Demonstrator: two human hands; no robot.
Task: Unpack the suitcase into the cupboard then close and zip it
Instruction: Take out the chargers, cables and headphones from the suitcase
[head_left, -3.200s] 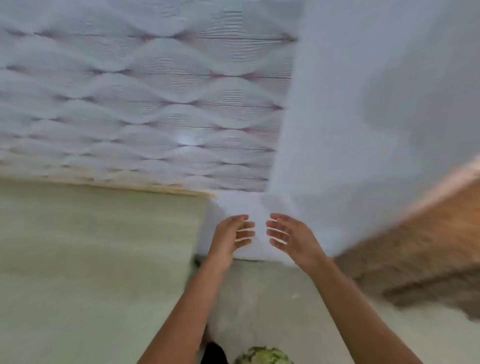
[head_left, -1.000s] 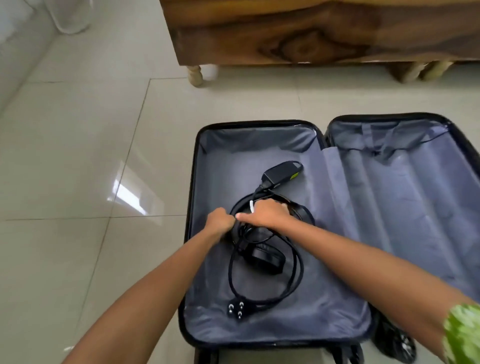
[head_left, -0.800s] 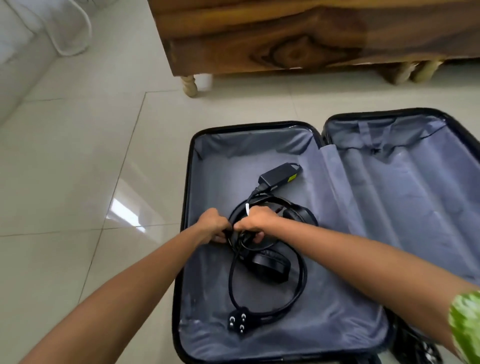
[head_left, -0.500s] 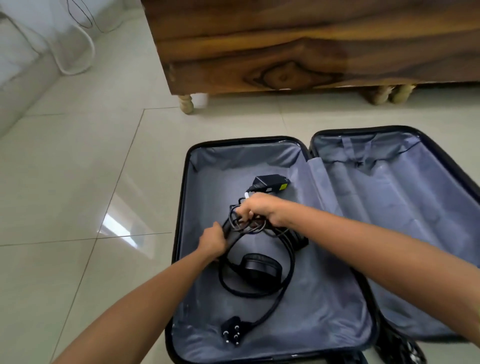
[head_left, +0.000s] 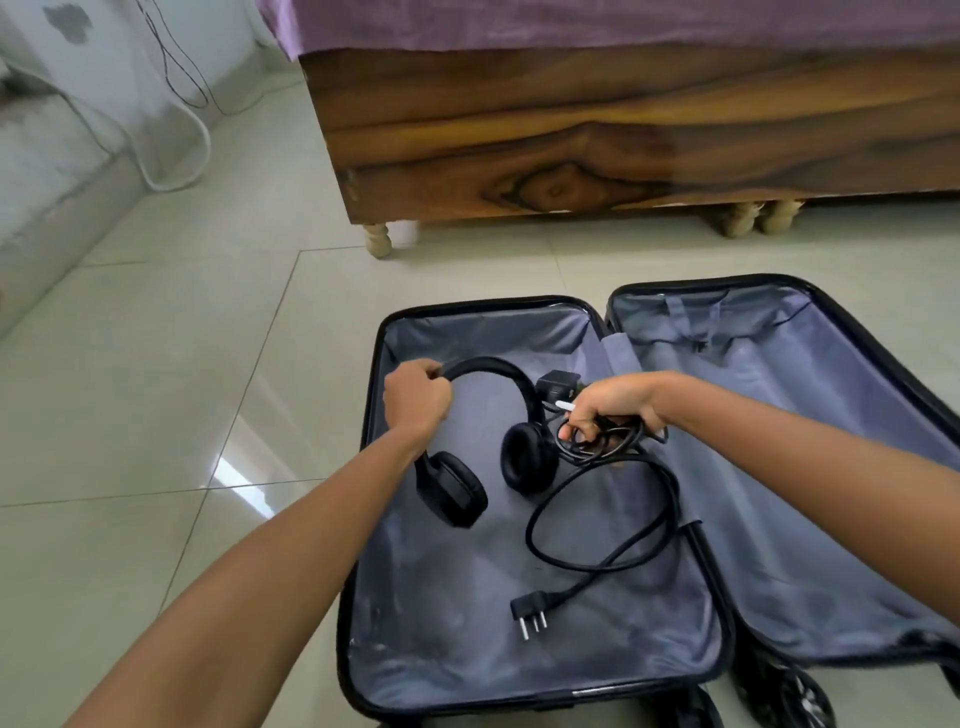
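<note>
Left hand (head_left: 418, 400) grips the black headphones (head_left: 483, 441) by the band; right hand (head_left: 613, 405) clutches the coiled charger cable (head_left: 608, 519) above the open suitcase (head_left: 519, 670). Unpacking is underway; next, carry both to the cupboard, plug trailing.

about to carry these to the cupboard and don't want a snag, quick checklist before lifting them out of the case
1. Left hand grips the headphones by the headband: ok.
2. Right hand grips the gathered charger cable: ok.
3. Cable fully gathered: not ok, a long loop and the plug hang loose below the hand.
4. Headphones free of the cable: cannot tell, one earcup sits right against the coil.
5. Adapter brick secured: cannot tell, it is partly hidden behind the right hand.
6. Suitcase open flat, nothing else seen in either half: ok.
</note>
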